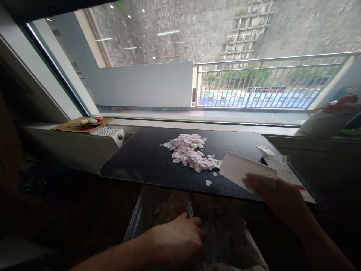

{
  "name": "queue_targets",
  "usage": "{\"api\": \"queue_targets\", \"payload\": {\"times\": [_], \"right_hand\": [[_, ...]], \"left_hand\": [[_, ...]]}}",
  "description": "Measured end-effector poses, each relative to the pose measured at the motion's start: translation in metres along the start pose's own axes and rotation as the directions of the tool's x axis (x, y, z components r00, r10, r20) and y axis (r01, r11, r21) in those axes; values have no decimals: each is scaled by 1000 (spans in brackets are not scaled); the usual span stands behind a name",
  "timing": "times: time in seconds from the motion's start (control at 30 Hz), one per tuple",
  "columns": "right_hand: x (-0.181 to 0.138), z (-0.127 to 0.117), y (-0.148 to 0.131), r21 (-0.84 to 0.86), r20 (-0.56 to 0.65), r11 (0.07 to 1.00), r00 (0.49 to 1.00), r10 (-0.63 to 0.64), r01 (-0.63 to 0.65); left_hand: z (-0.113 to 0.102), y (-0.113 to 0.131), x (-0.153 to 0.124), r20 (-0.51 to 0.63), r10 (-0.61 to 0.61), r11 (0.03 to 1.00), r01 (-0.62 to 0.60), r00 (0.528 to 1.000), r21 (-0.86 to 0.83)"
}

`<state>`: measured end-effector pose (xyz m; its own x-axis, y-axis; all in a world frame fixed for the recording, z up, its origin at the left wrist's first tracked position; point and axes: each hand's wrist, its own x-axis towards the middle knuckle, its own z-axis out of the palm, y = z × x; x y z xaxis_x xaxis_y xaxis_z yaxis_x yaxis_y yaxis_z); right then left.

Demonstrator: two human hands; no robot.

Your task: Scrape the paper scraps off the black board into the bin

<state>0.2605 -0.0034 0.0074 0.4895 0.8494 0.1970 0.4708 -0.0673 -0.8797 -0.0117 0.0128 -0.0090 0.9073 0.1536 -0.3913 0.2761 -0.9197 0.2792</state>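
Observation:
My right hand is closed on a thin white board with rounded corners and a small hole near the held end. The board's far edge is at the right end of a pile of small pink-and-white paper pieces on the black table. Two stray paper pieces lie in front of the pile. Below the table's front edge, my left hand is closed on the right rim of a clear plastic box. Its fingertips are partly hidden, and the box's contents are too dark to make out.
On the table's right side lie a flat pale object with a dark edge and a crumpled wrapper. A white radiator stands at left, with cardboard and small coloured items on top. Behind is a large window.

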Motion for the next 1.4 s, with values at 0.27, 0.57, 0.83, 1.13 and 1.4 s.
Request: {"api": "queue_targets", "payload": {"times": [0.27,0.57,0.83,1.13,1.4], "right_hand": [[4,9,4,59,121,998,992,21,-28],[7,12,16,225,125,963,984,125,-151],[-6,15,18,269,313,937,940,134,-224],[-1,23,17,300,316,932,943,106,-205],[-1,15,19,274,338,941,936,97,-197]], "left_hand": [[1,-2,-2,-12,-28,998,27,1000,-53],[-5,-3,-7,54,-52,993,58,997,-104],[-3,-8,-8,57,-60,994,65,997,-91],[-2,-8,-8,42,-60,993,64,997,-97],[-4,-10,-9,36,-34,996,37,999,-86]]}}
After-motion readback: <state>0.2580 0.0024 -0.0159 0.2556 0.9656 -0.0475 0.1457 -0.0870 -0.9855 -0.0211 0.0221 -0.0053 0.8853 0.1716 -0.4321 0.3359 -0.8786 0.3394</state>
